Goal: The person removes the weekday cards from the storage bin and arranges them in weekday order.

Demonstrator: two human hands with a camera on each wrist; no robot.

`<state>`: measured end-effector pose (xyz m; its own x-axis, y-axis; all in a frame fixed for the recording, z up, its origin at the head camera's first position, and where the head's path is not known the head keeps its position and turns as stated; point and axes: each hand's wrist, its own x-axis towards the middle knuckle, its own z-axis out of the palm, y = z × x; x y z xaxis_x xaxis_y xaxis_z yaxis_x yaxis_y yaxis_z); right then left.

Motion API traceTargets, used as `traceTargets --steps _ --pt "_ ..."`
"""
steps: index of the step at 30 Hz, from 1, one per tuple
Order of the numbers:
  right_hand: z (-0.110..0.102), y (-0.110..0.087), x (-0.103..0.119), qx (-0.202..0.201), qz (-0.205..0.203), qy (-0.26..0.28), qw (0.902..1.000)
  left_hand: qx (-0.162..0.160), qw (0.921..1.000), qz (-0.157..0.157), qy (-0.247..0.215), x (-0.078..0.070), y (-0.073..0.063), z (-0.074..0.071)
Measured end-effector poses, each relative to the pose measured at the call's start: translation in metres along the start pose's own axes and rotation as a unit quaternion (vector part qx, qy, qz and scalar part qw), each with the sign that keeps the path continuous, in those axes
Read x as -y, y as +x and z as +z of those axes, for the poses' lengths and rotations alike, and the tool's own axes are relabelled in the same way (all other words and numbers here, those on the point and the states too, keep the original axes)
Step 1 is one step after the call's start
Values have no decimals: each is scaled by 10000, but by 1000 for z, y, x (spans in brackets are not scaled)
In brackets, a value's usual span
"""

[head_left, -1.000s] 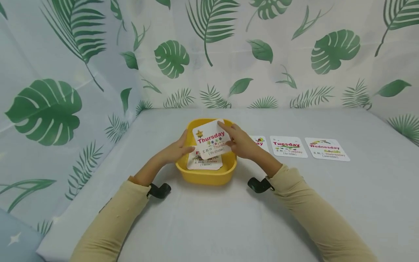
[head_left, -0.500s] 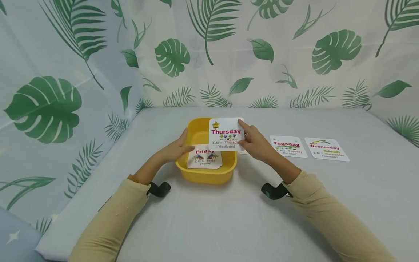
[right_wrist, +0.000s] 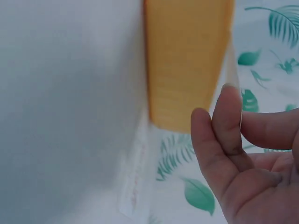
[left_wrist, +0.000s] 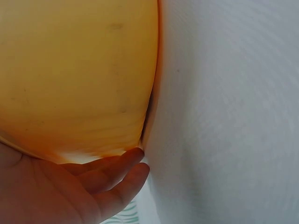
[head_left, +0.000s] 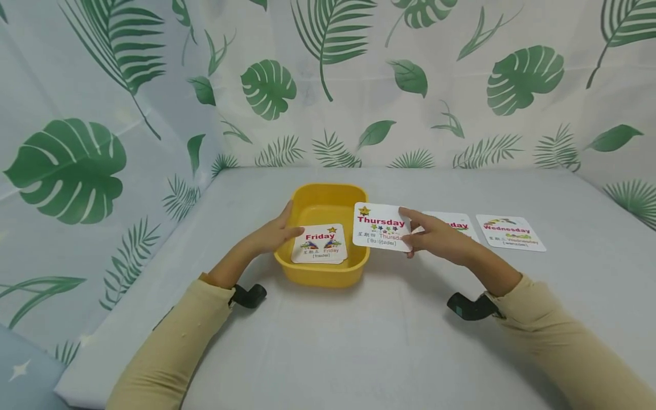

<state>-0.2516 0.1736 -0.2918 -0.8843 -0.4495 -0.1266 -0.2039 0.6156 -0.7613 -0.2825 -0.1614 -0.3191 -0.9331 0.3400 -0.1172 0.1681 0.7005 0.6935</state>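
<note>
My left hand (head_left: 270, 236) holds the left side of a yellow plastic basin (head_left: 322, 277), thumb over the rim. In the left wrist view its fingers (left_wrist: 122, 184) lie against the outer wall. Inside the basin, a flashcard reading "Friday" (head_left: 320, 246) tops a small stack. Between thumb and fingers, my right hand (head_left: 439, 238) pinches the right edge of a "Thursday" flashcard (head_left: 380, 228), held up over the basin's right rim. The right wrist view shows that card nearly edge-on (right_wrist: 232, 70).
A "Wednesday" card (head_left: 511, 233) lies flat on the pale cloth-covered table (head_left: 348, 341) at right. Beside it a second card (head_left: 453, 221) is partly covered by my right hand. Leaf-printed curtains (head_left: 353, 125) rise behind and at the left.
My right hand has lifted the Thursday card from above the Friday card and carried it rightward, past the basin's right rim. My left hand has stayed on the basin.
</note>
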Motion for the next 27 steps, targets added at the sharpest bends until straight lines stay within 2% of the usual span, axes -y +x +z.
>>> traceTargets --steps 3,10,16,19,23,27 --pt "-15 -5 -1 152 -63 193 9997 7 10000 7 7 1 0 -1" --pt "-37 -15 -2 658 137 -35 9977 37 10000 -58 -10 3 0 -1" --pt "-28 -11 -3 1086 519 -427 9918 26 10000 -65 -46 4 -1 1" --pt "-22 -12 1 1262 732 -902 9852 35 10000 -48 -4 3 -1 1" --pt "-16 -15 5 1429 760 -1631 9732 43 10000 -51 25 0 -1 1" --pt "-11 -16 7 1514 868 -1955 9650 35 10000 -60 36 -2 -2 0"
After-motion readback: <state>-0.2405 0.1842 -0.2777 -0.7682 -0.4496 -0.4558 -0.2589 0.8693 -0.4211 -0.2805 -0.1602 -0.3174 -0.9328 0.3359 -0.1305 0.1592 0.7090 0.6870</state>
